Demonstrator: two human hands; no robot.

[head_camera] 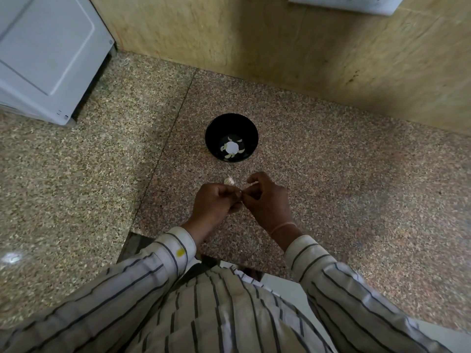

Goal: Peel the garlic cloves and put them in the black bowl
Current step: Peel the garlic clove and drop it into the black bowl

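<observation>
Shirt: a cream long-sleeved shirt with thin dark stripes fills the bottom of the view, both sleeves reaching forward.
Wristband: a thin pinkish band circles the right wrist above the cuff.
Left hand: held above the surface, fingers curled, its grip closed with thumb and fingertips pinching a small pale garlic clove.
Right hand: fingertip to fingertip with the left hand, its grip closed on the same clove from the other side; the fingers hide nearly all of the clove.
Peel: a pale papery strip shows at the top of the right hand's fingers.
Loose garlic: a small whitish unpeeled piece of garlic lies on the surface just beyond the left hand.
Surface: speckled pinkish-brown polished granite, joined on the left to a greyer speckled slab.
Bowl: a round glossy black bowl stands upright on the surface beyond the hands, apart from them.
Bowl contents: several pale peeled cloves lie in its bottom.
Wall: tan mottled stone rises behind the bowl.
Far left: a white boxy appliance.
Far right, top: a white wall plate, cut off by the edge.
</observation>
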